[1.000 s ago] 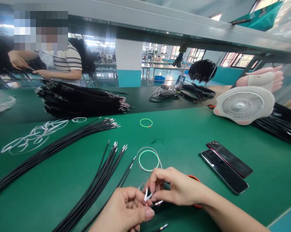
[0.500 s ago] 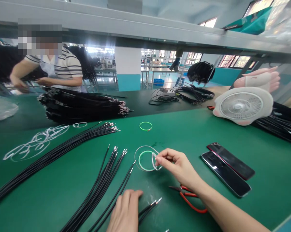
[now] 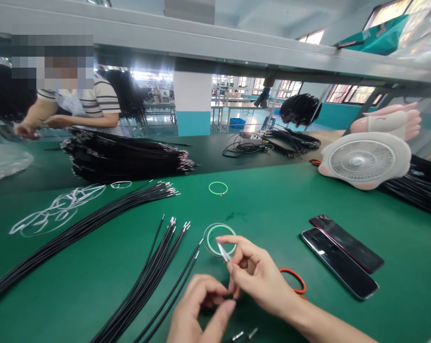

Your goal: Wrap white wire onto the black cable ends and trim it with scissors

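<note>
My right hand [image 3: 256, 271] is closed over the green mat, pinching a narrow white strip [image 3: 223, 252] that sticks up between its fingers. Just below and to the left, my left hand [image 3: 201, 309] has its thumb and fingers curled together around a black cable, mostly hidden by the fingers. The fingertips of both hands nearly meet. Tinned cable ends [image 3: 251, 333] show beneath them. Behind the right fingers lies a pale green ring [image 3: 209, 242] with a thin wire loop around it. Red-handled cutters [image 3: 301, 285] are partly covered by my right hand.
Bundles of black cables [image 3: 144, 276] lie to the left, beside tangled white strips [image 3: 72, 197]. A small green wire loop [image 3: 218, 182] sits farther back. Two phones [image 3: 340, 262] and a white fan [image 3: 362, 159] stand right. Across the bench a person handles cables near a large black pile [image 3: 126, 155].
My left hand has risen and turned, its fingers now curled around a cable. My right hand has moved down and toward it with the white strip. The view has shifted slightly.
</note>
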Demonstrator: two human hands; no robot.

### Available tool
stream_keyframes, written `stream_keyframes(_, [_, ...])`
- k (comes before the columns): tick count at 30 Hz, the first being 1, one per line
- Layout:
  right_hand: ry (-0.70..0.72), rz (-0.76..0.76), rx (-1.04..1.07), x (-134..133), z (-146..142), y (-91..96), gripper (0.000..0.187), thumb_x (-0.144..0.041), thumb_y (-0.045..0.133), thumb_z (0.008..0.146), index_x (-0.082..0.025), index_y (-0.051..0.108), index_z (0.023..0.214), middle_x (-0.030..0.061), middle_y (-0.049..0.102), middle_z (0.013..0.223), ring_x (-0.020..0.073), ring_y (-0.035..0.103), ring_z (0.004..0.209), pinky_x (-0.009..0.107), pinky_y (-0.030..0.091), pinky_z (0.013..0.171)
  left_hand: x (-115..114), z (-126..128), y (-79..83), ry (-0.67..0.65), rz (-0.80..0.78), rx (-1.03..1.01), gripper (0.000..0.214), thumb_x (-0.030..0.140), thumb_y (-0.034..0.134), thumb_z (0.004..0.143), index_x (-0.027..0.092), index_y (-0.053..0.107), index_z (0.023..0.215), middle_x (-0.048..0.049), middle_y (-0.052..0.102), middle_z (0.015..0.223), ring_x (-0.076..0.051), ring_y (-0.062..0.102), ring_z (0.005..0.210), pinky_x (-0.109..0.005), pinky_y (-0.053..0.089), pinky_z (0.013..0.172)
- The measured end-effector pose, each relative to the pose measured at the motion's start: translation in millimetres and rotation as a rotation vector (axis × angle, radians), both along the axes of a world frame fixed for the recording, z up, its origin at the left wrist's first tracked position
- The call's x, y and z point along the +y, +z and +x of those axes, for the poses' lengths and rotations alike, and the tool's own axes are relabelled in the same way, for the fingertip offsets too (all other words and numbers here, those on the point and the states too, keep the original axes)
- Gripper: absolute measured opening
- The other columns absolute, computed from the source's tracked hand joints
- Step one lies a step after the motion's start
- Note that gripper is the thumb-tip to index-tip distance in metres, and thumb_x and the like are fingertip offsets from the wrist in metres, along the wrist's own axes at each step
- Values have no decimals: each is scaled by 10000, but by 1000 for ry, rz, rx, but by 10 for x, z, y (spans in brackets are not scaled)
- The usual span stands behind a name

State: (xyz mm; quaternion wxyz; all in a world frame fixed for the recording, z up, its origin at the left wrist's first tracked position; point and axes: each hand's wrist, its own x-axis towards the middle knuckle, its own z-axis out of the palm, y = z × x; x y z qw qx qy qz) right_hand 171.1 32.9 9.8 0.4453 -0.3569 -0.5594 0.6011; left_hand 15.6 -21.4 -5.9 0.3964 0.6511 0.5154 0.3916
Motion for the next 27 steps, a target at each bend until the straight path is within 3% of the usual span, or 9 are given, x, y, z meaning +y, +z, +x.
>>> stream_keyframes(2, [41,-22,2,-46,-29,-36,214,-236,623,830,-157,462,711,118,459,1351,30,615,486,200,505,441,70,-26,-5,202,63,-118,121,306,620,835,220,640,919,-3,598,885,-158,594,770,-278,485,720])
stream_keyframes(5, [92,-51,7,-100,-76,-80,200,-244,616,841,-161,466,736,111,514,1264,47,635,503,200,519,451,95,-66,11,317,73,-173,186,337,680,790,227,655,938,8,612,861,-144,567,721,-254,458,666])
stream_keyframes(10, [114,-70,37,-112,-114,-88,268,-297,658,833,-160,461,713,69,570,1076,57,637,529,197,522,483,82,-60,65,246,91,-118,145,345,620,843,228,696,803,8,624,785,-141,549,684,-242,414,617])
stream_keyframes(16, [92,-165,36,-121,-130,-50,334,-397,736,768,-171,492,780,15,589,897,41,576,505,161,437,445,90,-54,62,283,149,-120,200,316,550,888,219,683,774,2,633,763,-146,575,692,-225,420,583])
stream_keyframes(21, [71,-202,9,-146,-143,2,387,-443,767,734,-180,543,908,-31,576,728,54,478,537,168,391,485,90,-115,9,194,237,-3,180,276,519,913,224,689,879,-9,660,815,-144,628,736,-214,473,643])
stream_keyframes(27, [43,-183,-57,-65,-115,-31,355,-475,743,743,-163,574,750,-42,535,598,70,435,530,185,345,486,105,-173,-54,282,297,202,266,324,423,948,222,636,1070,-67,670,980,-187,652,871,-282,501,760])
